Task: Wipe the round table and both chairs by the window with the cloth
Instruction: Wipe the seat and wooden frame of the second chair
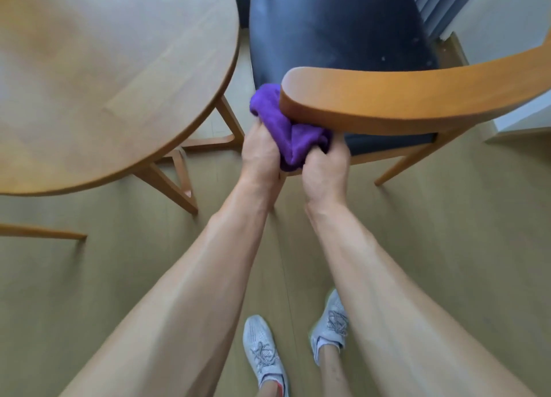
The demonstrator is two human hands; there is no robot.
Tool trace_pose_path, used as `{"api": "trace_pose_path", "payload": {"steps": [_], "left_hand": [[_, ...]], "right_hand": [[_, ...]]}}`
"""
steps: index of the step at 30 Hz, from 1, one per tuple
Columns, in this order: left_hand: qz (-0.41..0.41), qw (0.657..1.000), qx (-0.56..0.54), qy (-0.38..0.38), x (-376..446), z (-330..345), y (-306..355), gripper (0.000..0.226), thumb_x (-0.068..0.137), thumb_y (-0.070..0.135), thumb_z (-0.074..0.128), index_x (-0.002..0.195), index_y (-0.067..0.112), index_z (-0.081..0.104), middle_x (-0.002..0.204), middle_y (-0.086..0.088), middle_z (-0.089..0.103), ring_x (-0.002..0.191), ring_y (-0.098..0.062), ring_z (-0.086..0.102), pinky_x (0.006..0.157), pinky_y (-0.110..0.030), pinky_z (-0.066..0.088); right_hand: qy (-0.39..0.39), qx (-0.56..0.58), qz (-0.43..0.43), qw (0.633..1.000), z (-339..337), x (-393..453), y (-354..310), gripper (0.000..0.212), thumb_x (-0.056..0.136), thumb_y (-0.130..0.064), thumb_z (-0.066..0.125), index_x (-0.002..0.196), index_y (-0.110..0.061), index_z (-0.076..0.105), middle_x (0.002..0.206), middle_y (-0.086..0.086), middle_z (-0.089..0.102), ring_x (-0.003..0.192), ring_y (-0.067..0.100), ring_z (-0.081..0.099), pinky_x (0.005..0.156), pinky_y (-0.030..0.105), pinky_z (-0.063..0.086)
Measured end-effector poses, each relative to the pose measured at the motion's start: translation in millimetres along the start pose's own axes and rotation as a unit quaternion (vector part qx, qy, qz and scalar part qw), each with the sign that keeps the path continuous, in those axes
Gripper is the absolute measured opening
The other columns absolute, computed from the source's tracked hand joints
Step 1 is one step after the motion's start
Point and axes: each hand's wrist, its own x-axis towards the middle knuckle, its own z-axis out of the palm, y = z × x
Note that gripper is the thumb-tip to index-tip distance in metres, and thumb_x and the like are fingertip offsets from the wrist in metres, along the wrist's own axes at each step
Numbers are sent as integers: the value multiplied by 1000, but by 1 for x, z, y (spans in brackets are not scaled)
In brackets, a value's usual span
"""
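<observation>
Both hands gripping bunched purple cloth (293,138): left hand (261,155) at 9 o'clock, right hand (326,164) at 3, fingers curling round it, likely regathering before wiping chair (402,98) backrest.

Pale wood-look floor (149,277) extends beneath and around both hands. Two grey lace-up sneakers (264,352) stand on it, below the hands, toes pointing toward them. Grey vertical blinds (432,6) hang above and to the right of the hands, beside a white wall (507,18).
</observation>
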Motion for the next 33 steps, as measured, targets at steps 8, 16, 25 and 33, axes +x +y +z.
{"api": "trace_pose_path", "payload": {"steps": [8,16,25,33], "left_hand": [[-84,992,80,54,-15,-10,-20,43,75,37,72,109,11,71,102,-9,73,100,-25,70,85,-38,58],[-37,997,-56,29,-79,40,-57,43,91,24,51,125,-1,57,121,-12,67,112,-22,64,102,-42,50],[-34,996,10,-85,-83,229,-102,32,98,1,40,122,1,62,108,-1,69,98,-9,64,90,-22,50],[51,993,23,102,-41,339,-117,56,80,27,56,125,-5,59,134,-19,60,120,-29,60,110,-40,43]], "right_hand": [[-97,-64,175,978,-3,-6,32,39,90,-33,59,129,-37,57,128,-4,64,118,21,60,102,45,48],[-11,165,105,981,-110,-30,7,44,82,1,54,120,-18,64,121,4,69,112,20,66,93,40,55],[164,194,57,966,-243,77,-22,58,77,2,52,134,-11,54,130,11,63,121,26,60,105,53,45],[-6,102,-25,994,-275,221,-41,50,75,-6,47,123,-8,58,117,0,64,113,14,58,102,21,44]]}}
